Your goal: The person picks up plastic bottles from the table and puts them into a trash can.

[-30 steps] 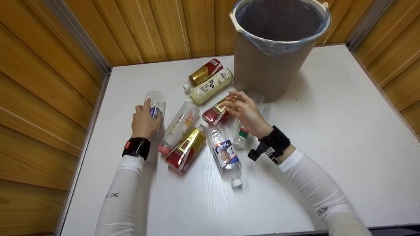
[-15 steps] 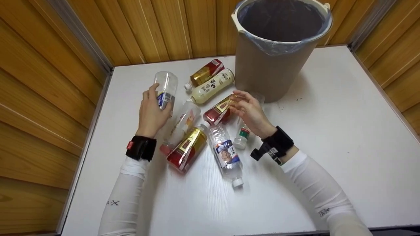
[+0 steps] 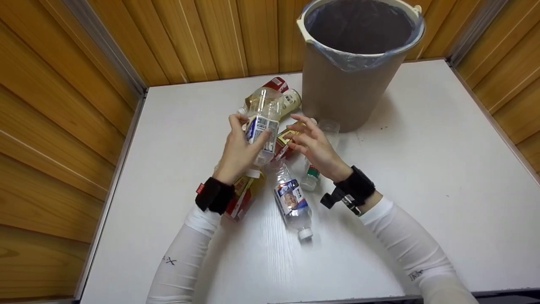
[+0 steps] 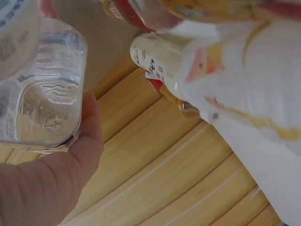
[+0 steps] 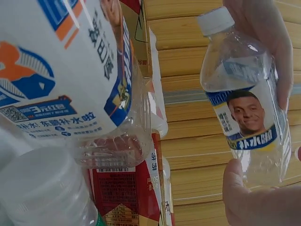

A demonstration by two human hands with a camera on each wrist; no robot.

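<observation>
My left hand (image 3: 238, 147) grips a clear plastic bottle (image 3: 265, 126) with a blue-and-white label, raised over the other bottles, its white cap towards me. In the left wrist view the bottle's base (image 4: 54, 113) faces the camera. My right hand (image 3: 320, 152) hovers just right of it, fingers loosely bent, with a gap between in the head view. Under the right hand lie a red-and-gold bottle (image 3: 280, 147) and a green-labelled clear bottle (image 3: 311, 177). Nearer me lies a clear bottle (image 3: 291, 202) with a similar blue label.
A tall bin (image 3: 346, 88) with a bag liner stands at the back right. A pale yellow bottle (image 3: 291, 101) and a red bottle (image 3: 276, 84) lie beside it. Another red-and-gold bottle (image 3: 240, 200) is partly under my left wrist. Wooden panels (image 3: 223, 38) enclose the white table (image 3: 379, 253).
My left hand has lifted the clear bottle off the table's left side and carried it right, over the pile and close to my right hand. The right hand has barely moved.
</observation>
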